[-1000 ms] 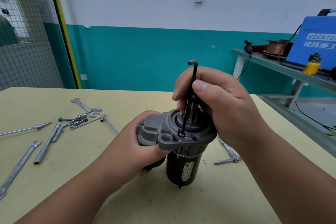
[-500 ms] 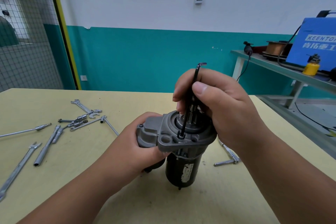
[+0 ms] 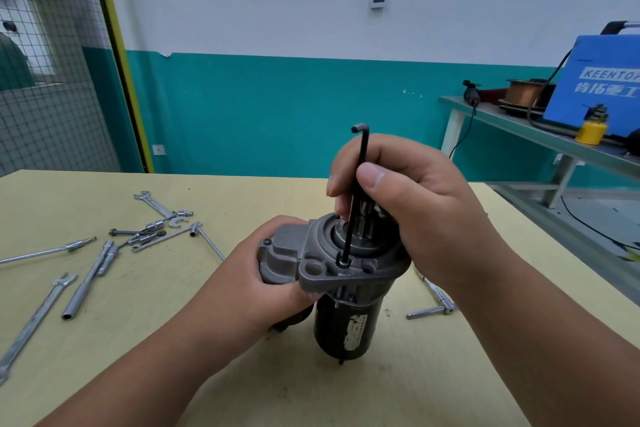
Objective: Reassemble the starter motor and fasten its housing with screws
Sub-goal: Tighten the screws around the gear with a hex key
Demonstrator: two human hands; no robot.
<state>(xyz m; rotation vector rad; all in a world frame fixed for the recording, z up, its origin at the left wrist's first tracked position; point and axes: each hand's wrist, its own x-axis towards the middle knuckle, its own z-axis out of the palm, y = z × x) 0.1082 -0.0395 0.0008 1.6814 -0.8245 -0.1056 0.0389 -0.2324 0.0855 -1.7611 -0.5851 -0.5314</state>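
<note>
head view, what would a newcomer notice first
Dead centre, a starter motor stands upright on the yellow table, the left hand gripping its grey housing. The right hand pinches a black hex key standing in a screw on top. Wrenches lie scattered on the table's left.

I see a pale yellow desk (image 3: 173, 340). Spanners and socket bars (image 3: 88, 279) lie scattered across its left side, a hinged socket handle (image 3: 433, 302) lies at the right, and the starter motor (image 3: 346, 326) stands upright between them.
</note>
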